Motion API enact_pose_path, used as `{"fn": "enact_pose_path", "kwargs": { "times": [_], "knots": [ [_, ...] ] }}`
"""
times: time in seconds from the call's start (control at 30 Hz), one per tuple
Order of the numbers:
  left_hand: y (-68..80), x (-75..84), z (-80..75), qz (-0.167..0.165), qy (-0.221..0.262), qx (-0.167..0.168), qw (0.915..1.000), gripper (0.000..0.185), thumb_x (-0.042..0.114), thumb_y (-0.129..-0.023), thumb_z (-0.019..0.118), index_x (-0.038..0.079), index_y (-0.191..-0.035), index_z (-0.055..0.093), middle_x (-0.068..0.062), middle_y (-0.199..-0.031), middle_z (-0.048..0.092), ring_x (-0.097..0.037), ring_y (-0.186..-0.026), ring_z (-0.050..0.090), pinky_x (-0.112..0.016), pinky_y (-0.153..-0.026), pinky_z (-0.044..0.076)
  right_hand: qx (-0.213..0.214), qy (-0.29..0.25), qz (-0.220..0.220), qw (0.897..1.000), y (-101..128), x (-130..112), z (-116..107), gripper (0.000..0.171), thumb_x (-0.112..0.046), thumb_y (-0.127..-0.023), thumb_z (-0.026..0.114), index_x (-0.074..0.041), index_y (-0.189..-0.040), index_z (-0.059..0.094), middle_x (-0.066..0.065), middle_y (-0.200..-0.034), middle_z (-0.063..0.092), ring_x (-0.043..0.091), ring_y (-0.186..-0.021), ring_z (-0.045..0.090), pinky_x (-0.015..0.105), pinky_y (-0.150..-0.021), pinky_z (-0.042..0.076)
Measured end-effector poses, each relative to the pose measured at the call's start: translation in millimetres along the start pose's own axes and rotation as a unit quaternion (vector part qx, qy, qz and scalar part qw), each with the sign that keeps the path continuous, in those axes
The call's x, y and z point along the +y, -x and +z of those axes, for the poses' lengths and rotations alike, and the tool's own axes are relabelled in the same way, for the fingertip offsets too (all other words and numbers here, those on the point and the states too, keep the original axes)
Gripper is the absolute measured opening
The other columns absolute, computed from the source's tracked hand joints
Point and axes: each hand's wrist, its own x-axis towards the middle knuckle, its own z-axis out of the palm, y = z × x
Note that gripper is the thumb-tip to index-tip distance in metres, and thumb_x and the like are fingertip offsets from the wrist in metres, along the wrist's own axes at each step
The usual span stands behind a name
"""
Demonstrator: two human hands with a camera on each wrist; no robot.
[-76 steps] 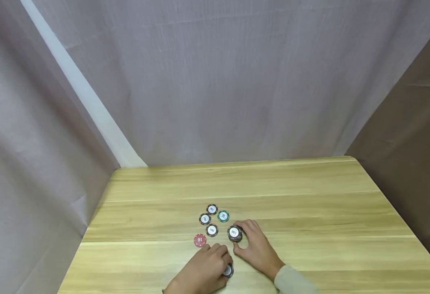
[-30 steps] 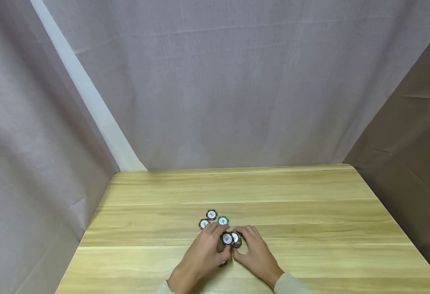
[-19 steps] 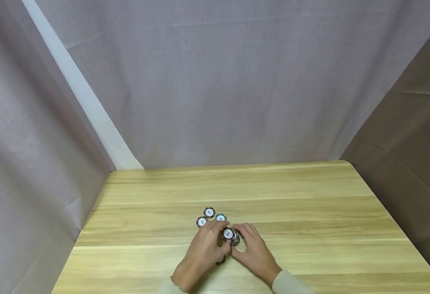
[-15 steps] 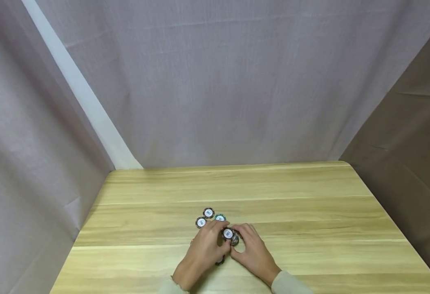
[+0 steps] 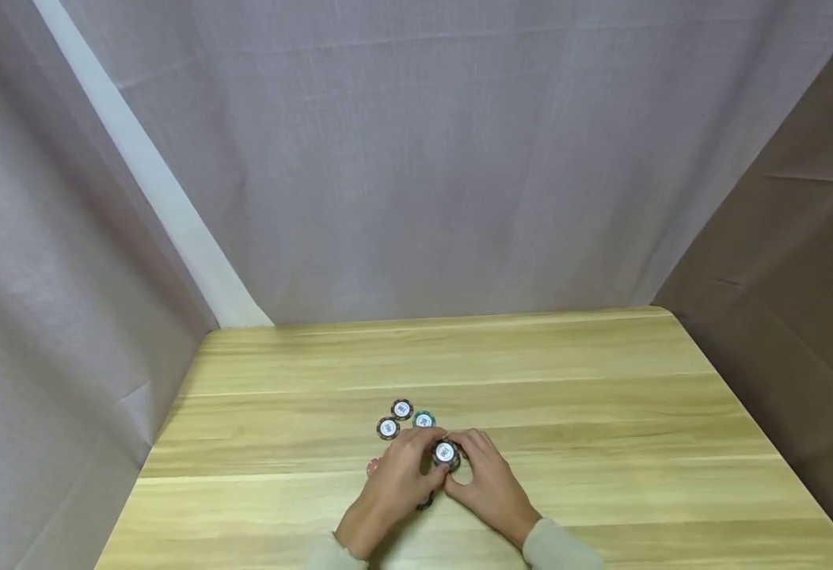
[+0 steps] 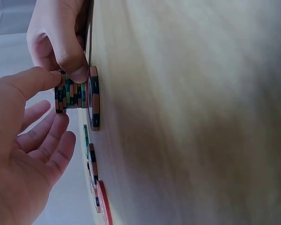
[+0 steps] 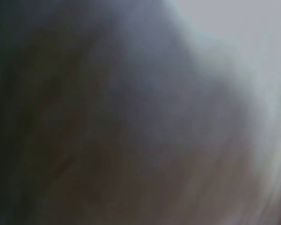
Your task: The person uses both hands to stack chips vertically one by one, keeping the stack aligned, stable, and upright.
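Note:
A stack of poker chips (image 5: pixel 446 453), topped by a black one with a white centre, stands on the table between both hands. My left hand (image 5: pixel 401 473) pinches the uppermost black chip between thumb and fingers. Lower down, my right hand (image 5: pixel 489 483) grips the sides of the stack, as its thumb (image 6: pixel 75 65) shows in the left wrist view. Mostly black edges, with some green, show along the stack. A loose black chip (image 6: pixel 94 98) lies flat close beside it, partly covered by my left hand in the head view. The right wrist view is a dark blur.
Two black chips, one farther back (image 5: pixel 401 409) and one nearer (image 5: pixel 388 428), lie beyond my left hand with a green chip (image 5: pixel 424 419). A red chip (image 5: pixel 372 467) peeks out left of that hand. Grey curtains (image 5: pixel 416 174) hang around the wooden table (image 5: pixel 566 380).
My left hand has brought a black chip from the left onto the stack; it now sits nearly in line with the chips below. My right hand stays around the stack.

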Motion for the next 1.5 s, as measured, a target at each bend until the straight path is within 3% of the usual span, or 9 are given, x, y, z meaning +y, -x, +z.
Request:
{"fn": "enact_pose_path", "kwargs": {
  "times": [0.13, 0.37, 0.6, 0.7, 0.83, 1.03, 1.3, 1.5],
  "knots": [
    [0.4, 0.8, 1.7, 0.012, -0.003, 0.000, 0.9999, 0.042, 0.011, -0.088, 0.083, 0.008, -0.127, 0.070, -0.007, -0.123, 0.073, -0.025, -0.116, 0.067, -0.038, -0.101, 0.055, -0.001, -0.001, 0.004, 1.000, 1.6, 0.6, 1.2, 0.053, -0.020, -0.080, 0.086, -0.017, -0.129, 0.068, -0.011, -0.120, 0.063, 0.008, -0.117, 0.056, 0.037, -0.105, 0.052],
    [0.2, 4.4, -9.9, -0.016, -0.016, -0.011, 0.9997, 0.041, 0.019, -0.094, 0.079, 0.008, -0.132, 0.068, -0.006, -0.130, 0.068, -0.023, -0.123, 0.063, -0.039, -0.104, 0.055, -0.016, -0.010, 0.008, 1.000, -1.7, -0.8, -2.5, 0.050, -0.022, -0.084, 0.085, -0.016, -0.130, 0.067, -0.008, -0.124, 0.063, 0.011, -0.119, 0.057, 0.040, -0.106, 0.052],
    [5.1, 4.6, -32.9, -0.008, -0.019, -0.014, 0.9997, 0.032, 0.015, -0.097, 0.075, 0.006, -0.127, 0.071, -0.010, -0.125, 0.068, -0.021, -0.102, 0.067, -0.032, -0.089, 0.058, -0.008, -0.010, 0.000, 1.000, -2.4, -1.7, -1.0, 0.049, -0.022, -0.083, 0.085, -0.016, -0.129, 0.067, -0.008, -0.122, 0.063, 0.011, -0.117, 0.057, 0.040, -0.103, 0.054],
    [12.7, 3.8, -37.8, -0.007, -0.034, -0.012, 0.9993, 0.026, 0.014, -0.096, 0.076, 0.005, -0.120, 0.074, -0.008, -0.119, 0.070, -0.022, -0.102, 0.068, -0.033, -0.088, 0.059, -0.003, -0.009, -0.007, 1.000, -3.3, -3.5, 1.1, 0.049, -0.022, -0.082, 0.086, -0.017, -0.128, 0.067, -0.008, -0.122, 0.064, 0.011, -0.117, 0.057, 0.040, -0.103, 0.054],
    [25.8, 2.8, -38.4, -0.018, -0.063, -0.013, 0.9977, 0.023, 0.015, -0.092, 0.080, 0.006, -0.112, 0.076, -0.006, -0.112, 0.071, -0.023, -0.106, 0.068, -0.037, -0.091, 0.059, -0.007, -0.018, -0.009, 1.000, -3.3, -7.1, 3.1, 0.050, -0.022, -0.081, 0.086, -0.016, -0.127, 0.068, -0.007, -0.122, 0.064, 0.012, -0.117, 0.057, 0.040, -0.104, 0.053],
    [40.8, 4.4, -34.1, -0.050, -0.092, -0.024, 0.9942, 0.027, 0.020, -0.088, 0.084, 0.005, -0.110, 0.077, -0.005, -0.106, 0.070, -0.022, -0.098, 0.068, -0.037, -0.084, 0.060, -0.006, -0.026, -0.005, 1.000, -3.6, -11.1, 7.0, 0.049, -0.021, -0.081, 0.087, -0.016, -0.126, 0.068, -0.007, -0.122, 0.065, 0.012, -0.118, 0.057, 0.040, -0.105, 0.052],
    [54.6, 8.1, -22.9, -0.031, -0.126, 0.026, 0.9912, 0.017, 0.019, -0.083, 0.084, 0.008, -0.092, 0.073, -0.003, -0.098, 0.067, -0.021, -0.084, 0.069, -0.044, -0.080, 0.061, -0.005, -0.017, -0.005, 1.000, -3.0, -10.1, 8.8, 0.050, -0.021, -0.080, 0.087, -0.016, -0.126, 0.069, -0.007, -0.121, 0.065, 0.012, -0.118, 0.058, 0.040, -0.105, 0.052],
    [57.4, 8.8, -20.0, -0.047, -0.126, 0.007, 0.9908, 0.028, 0.018, -0.077, 0.090, 0.004, -0.096, 0.075, -0.006, -0.100, 0.067, -0.018, -0.082, 0.068, -0.037, -0.073, 0.060, 0.005, -0.008, -0.016, 1.000, -3.0, -7.0, 10.7, 0.050, -0.021, -0.080, 0.087, -0.017, -0.126, 0.069, -0.008, -0.121, 0.065, 0.010, -0.117, 0.058, 0.039, -0.104, 0.053]
  ]
}}
